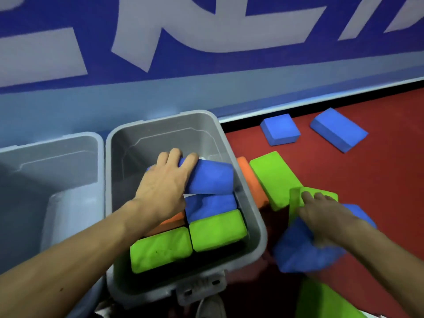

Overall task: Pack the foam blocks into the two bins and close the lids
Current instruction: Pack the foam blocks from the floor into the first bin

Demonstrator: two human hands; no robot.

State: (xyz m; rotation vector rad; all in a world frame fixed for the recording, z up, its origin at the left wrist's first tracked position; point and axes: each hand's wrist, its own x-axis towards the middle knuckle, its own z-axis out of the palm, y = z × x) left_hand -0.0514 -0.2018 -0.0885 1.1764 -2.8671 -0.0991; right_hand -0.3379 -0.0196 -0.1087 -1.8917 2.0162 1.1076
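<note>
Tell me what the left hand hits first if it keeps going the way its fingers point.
Probably the far wall of the right grey bin; the left hand grips a blue foam block, fingers pointing there. Depth is uncertain.

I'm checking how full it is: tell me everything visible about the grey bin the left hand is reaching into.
The grey bin is open-topped, smooth plastic, with a rolled rim. It stands upright on the red floor beside a second bin. Inside are green, orange and blue foam blocks; the left hand grips the top blue block.
</note>
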